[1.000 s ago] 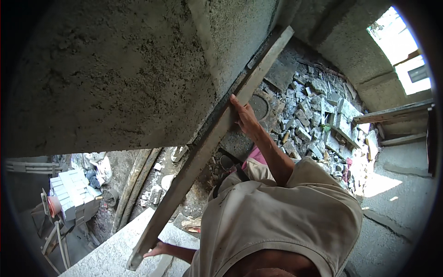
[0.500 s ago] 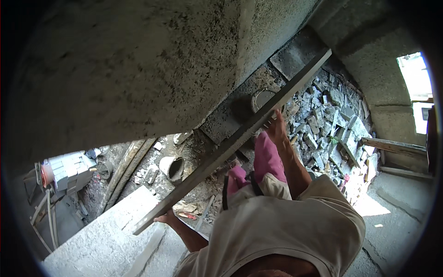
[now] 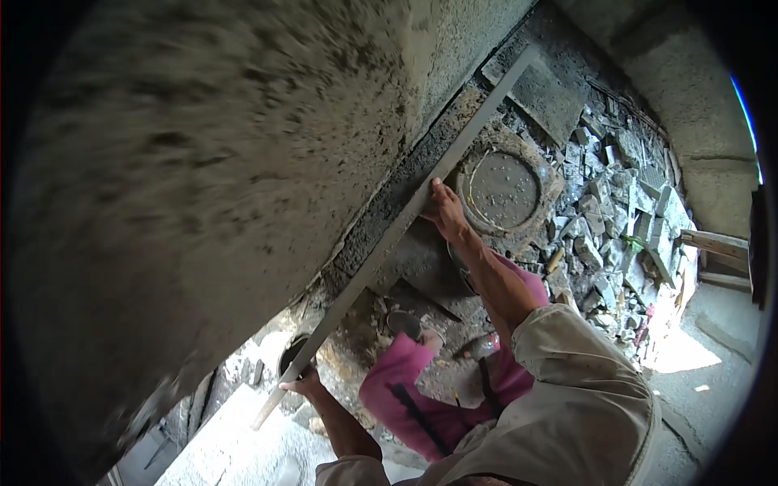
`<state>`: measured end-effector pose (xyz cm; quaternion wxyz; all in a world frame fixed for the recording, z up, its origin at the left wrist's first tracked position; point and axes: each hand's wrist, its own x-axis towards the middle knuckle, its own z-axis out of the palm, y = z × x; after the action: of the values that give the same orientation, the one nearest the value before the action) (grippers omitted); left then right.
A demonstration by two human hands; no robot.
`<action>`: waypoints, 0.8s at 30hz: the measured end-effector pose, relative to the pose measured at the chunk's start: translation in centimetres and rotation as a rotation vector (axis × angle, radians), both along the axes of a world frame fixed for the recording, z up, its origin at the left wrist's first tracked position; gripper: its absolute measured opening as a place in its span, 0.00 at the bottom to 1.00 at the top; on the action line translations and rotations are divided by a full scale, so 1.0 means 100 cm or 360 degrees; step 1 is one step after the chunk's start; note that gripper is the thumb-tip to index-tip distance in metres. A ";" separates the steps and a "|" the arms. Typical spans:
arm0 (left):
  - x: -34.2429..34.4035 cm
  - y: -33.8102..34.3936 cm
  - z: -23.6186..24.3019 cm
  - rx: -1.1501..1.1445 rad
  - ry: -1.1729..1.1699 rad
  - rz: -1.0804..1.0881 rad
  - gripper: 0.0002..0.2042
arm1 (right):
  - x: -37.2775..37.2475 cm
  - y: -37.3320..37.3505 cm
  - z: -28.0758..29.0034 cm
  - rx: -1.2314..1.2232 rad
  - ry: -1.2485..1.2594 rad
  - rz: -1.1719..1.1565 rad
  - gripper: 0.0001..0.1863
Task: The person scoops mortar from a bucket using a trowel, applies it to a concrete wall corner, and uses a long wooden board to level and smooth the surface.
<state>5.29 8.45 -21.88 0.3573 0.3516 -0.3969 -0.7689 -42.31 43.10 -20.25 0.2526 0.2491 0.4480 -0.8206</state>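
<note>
A long, straight grey bar (image 3: 377, 259), like a plasterer's straightedge, slants from lower left to upper right, close along the foot of the rough wall (image 3: 243, 178). Near its lower end my left hand (image 3: 300, 383) grips it, fingers partly hidden around the edge. My right hand (image 3: 442, 209) is wrapped round it about midway, thumb over the top. Just right of that hand lies a round, rimmed patch of wet-looking grey material (image 3: 502, 190). Part of a small bucket (image 3: 289, 354) shows behind the bar near my left hand.
Broken bricks and rubble (image 3: 604, 219) cover the ground at right. A flat slab (image 3: 551, 93) lies by the bar's far end. Near my legs are a bottle (image 3: 484, 346) and a small grey container (image 3: 403, 324). A pale ledge (image 3: 231, 441) stands at lower left.
Both hands have brought the bar closer to the foot of the wall, its far end moving up and left. My view has shifted, and the round patch now shows fully.
</note>
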 end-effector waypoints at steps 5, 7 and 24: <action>-0.045 -0.012 -0.059 0.0258 -0.0189 0.0648 0.39 | -0.024 -0.011 -0.110 -0.0057 0.0056 -0.0009 0.28; -0.053 -0.032 -0.060 0.0355 -0.0171 0.0836 0.38 | -0.028 -0.042 -0.115 -0.0028 0.0080 0.0009 0.29; -0.078 -0.039 -0.042 0.0401 -0.0106 0.0795 0.34 | -0.059 -0.054 -0.056 0.0020 0.0457 -0.0111 0.45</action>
<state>-2.52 4.53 -26.08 0.4760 0.5052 -0.2107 -0.6884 -48.19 37.66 -25.85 0.1558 0.1461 0.4757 -0.8533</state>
